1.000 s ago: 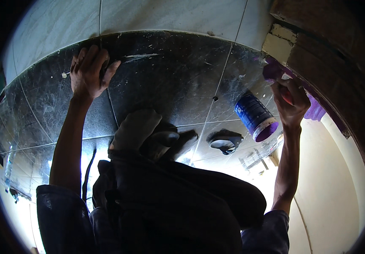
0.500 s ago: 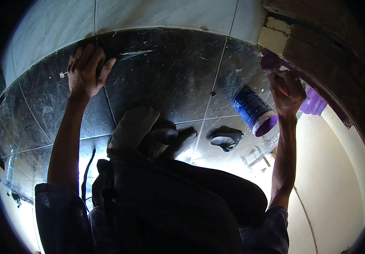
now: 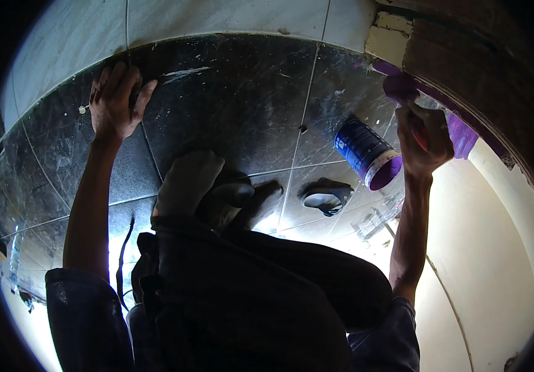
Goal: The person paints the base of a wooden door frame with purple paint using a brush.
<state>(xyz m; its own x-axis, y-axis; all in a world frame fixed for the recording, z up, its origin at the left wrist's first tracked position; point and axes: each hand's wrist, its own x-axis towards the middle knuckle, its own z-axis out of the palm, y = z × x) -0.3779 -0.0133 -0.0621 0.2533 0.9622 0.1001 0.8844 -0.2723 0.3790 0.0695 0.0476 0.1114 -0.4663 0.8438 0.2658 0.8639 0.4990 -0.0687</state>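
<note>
My left hand (image 3: pixel 117 102) lies with fingers spread on the dark tiled surface, near its pale upper border; nothing is in it. On the far right, my right hand (image 3: pixel 427 137) is closed around a paintbrush (image 3: pixel 401 88) with a red handle. The brush head is coated purple and touches or nearly touches a purple-painted strip (image 3: pixel 443 96). Just left of that hand is a blue paint can (image 3: pixel 361 146), its purple-stained open mouth turned to the lower right. I cannot tell whether it stands or lies.
A dark brown edge (image 3: pixel 477 68) curves along the right, above a cream wall (image 3: pixel 484 242). Purple paint (image 3: pixel 462 136) marks the wall's upper end. A black-and-white object (image 3: pixel 327 197) lies below the can. A dark cord (image 3: pixel 125 260) runs beside my left forearm. My foot (image 3: pixel 189 183) shows in the middle.
My right hand and the brush have moved slightly down and away from the pale corner block. The whole view has shifted a little; my left hand keeps its place on the tiles.
</note>
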